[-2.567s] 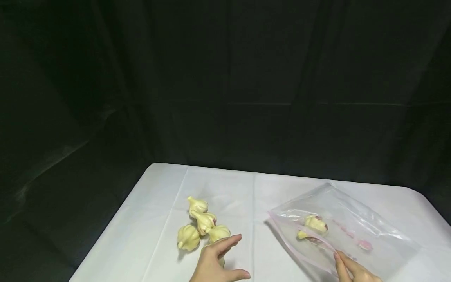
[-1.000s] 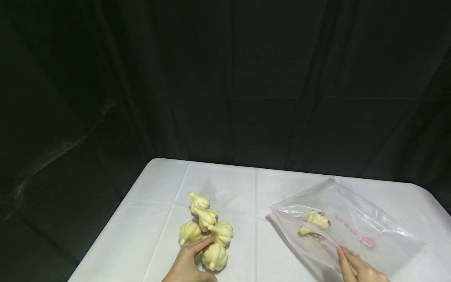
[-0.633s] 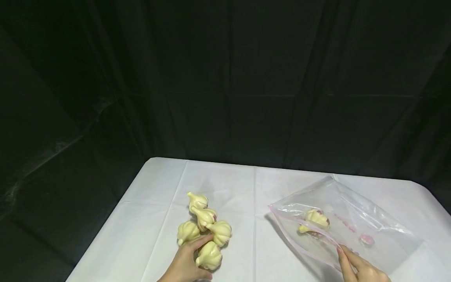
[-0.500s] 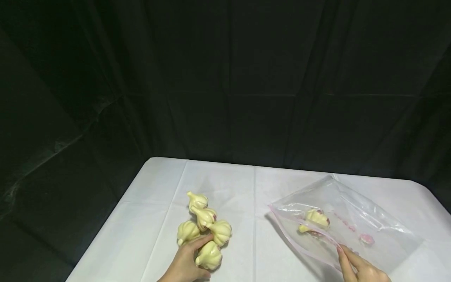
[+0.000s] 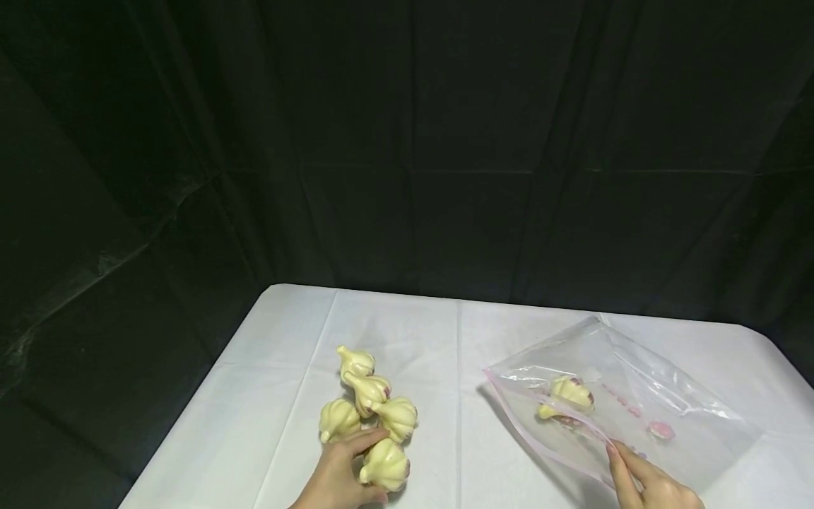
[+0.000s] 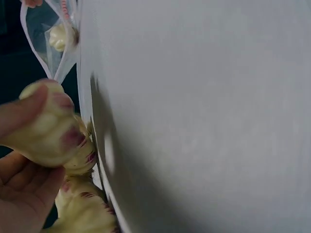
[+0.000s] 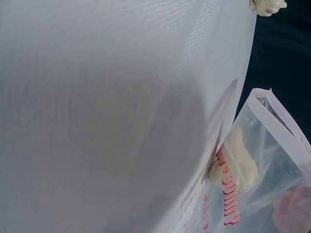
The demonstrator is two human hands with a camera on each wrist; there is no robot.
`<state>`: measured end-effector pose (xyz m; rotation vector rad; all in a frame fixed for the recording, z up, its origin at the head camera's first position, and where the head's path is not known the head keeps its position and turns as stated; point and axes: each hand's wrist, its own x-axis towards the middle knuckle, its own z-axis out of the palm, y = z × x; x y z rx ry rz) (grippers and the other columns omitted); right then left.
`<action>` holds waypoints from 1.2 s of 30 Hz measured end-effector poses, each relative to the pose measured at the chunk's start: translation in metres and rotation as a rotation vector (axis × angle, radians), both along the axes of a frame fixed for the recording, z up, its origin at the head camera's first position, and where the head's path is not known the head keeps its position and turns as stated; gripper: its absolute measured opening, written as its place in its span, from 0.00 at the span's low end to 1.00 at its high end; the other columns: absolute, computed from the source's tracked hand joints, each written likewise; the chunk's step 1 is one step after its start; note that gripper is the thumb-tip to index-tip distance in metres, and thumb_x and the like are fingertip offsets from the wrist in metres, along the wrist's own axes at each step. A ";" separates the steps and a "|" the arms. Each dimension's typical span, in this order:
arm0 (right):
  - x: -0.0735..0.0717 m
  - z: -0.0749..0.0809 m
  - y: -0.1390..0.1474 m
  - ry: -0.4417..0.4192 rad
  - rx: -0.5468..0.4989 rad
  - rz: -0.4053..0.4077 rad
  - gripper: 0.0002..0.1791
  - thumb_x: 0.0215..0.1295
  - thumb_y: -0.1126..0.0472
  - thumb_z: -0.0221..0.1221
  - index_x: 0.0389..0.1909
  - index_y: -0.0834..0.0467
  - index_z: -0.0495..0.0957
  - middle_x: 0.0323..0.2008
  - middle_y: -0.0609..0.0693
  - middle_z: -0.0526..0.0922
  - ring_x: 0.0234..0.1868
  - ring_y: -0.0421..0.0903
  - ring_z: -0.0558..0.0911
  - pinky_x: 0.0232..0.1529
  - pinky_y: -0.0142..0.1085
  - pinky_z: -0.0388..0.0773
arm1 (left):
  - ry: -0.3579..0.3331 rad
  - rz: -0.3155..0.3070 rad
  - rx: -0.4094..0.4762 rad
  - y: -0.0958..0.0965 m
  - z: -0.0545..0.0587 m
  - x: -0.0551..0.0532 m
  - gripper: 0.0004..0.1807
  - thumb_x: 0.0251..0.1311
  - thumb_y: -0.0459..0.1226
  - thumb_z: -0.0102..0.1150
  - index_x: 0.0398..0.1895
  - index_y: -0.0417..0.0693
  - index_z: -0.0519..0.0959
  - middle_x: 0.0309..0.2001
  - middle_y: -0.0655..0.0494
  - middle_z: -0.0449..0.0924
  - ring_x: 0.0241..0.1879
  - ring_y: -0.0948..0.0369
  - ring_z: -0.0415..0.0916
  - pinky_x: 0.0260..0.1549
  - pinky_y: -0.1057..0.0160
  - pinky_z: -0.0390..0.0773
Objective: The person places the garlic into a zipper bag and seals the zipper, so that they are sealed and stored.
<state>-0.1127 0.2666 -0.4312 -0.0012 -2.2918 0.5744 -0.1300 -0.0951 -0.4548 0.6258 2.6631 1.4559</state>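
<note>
My left hand [image 5: 340, 474] grips the nearest garlic bulb [image 5: 386, 465] of a small cluster, thumb on one side and fingers on the other. In the left wrist view this garlic bulb [image 6: 46, 141] shows purple streaks between thumb and fingers. At the right, my right hand [image 5: 651, 481] pinches the pink-edged rim of a clear zip bag [image 5: 642, 375], so its mouth gapes toward the left. One garlic bulb [image 5: 574, 391] lies inside the bag; the right wrist view also shows this bulb [image 7: 235, 167] through the printed plastic.
Several more garlic bulbs [image 5: 369, 392] sit close together just beyond my left hand. A white cloth [image 5: 439, 353] covers the table, with a black curtain [image 5: 407, 141] behind it. Pink print [image 5: 661, 430] marks the bag.
My left hand has come down from above the front garlic bulb and closed round it; the bulb has shifted slightly right in the last half second. My right hand keeps its pinch on the bag.
</note>
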 end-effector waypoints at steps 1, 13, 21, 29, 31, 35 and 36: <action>0.000 0.000 0.000 0.005 0.005 -0.002 0.15 0.55 0.58 0.57 0.29 0.69 0.80 0.27 0.68 0.78 0.15 0.64 0.75 0.11 0.46 0.72 | -0.001 -0.001 -0.003 0.001 0.002 0.001 0.39 0.28 0.31 0.72 0.52 0.35 0.69 0.51 0.43 0.71 0.50 0.47 0.68 0.48 0.53 0.70; 0.001 -0.004 0.000 0.092 0.012 0.037 0.10 0.49 0.63 0.60 0.27 0.69 0.80 0.24 0.68 0.78 0.13 0.63 0.75 0.06 0.34 0.70 | 0.050 -0.032 -0.059 0.022 0.022 -0.003 0.39 0.27 0.33 0.73 0.53 0.43 0.71 0.52 0.50 0.72 0.50 0.52 0.69 0.49 0.55 0.70; 0.000 -0.007 -0.013 0.009 -0.016 0.003 0.14 0.56 0.61 0.56 0.29 0.71 0.78 0.25 0.69 0.77 0.09 0.58 0.74 0.08 0.41 0.73 | 0.034 -0.149 0.004 0.058 0.035 -0.016 0.39 0.29 0.35 0.72 0.53 0.42 0.70 0.52 0.54 0.72 0.50 0.59 0.70 0.49 0.63 0.70; 0.002 -0.008 -0.022 0.001 -0.043 -0.011 0.10 0.50 0.65 0.60 0.28 0.71 0.79 0.25 0.68 0.78 0.14 0.62 0.76 0.11 0.45 0.74 | -0.030 -0.207 0.067 0.106 0.035 -0.034 0.38 0.28 0.36 0.73 0.52 0.44 0.72 0.50 0.58 0.73 0.47 0.66 0.71 0.45 0.71 0.71; 0.001 -0.009 -0.022 0.032 -0.032 0.013 0.10 0.51 0.64 0.59 0.28 0.71 0.79 0.25 0.68 0.78 0.14 0.61 0.76 0.10 0.43 0.73 | -0.041 -0.216 0.063 0.115 0.034 -0.038 0.38 0.27 0.36 0.73 0.52 0.43 0.72 0.50 0.57 0.73 0.46 0.67 0.71 0.44 0.72 0.71; -0.002 -0.009 -0.020 0.068 -0.010 0.050 0.11 0.52 0.64 0.59 0.27 0.70 0.79 0.23 0.67 0.78 0.14 0.62 0.76 0.08 0.39 0.73 | -0.066 -0.214 0.051 0.127 0.033 -0.045 0.39 0.27 0.36 0.74 0.52 0.42 0.72 0.49 0.55 0.74 0.45 0.65 0.72 0.44 0.70 0.73; -0.003 -0.010 -0.020 0.068 -0.009 0.051 0.11 0.52 0.63 0.59 0.27 0.70 0.79 0.23 0.67 0.78 0.14 0.62 0.76 0.08 0.39 0.73 | -0.075 -0.212 0.051 0.130 0.032 -0.047 0.39 0.26 0.36 0.74 0.51 0.42 0.72 0.49 0.55 0.74 0.45 0.65 0.72 0.43 0.69 0.73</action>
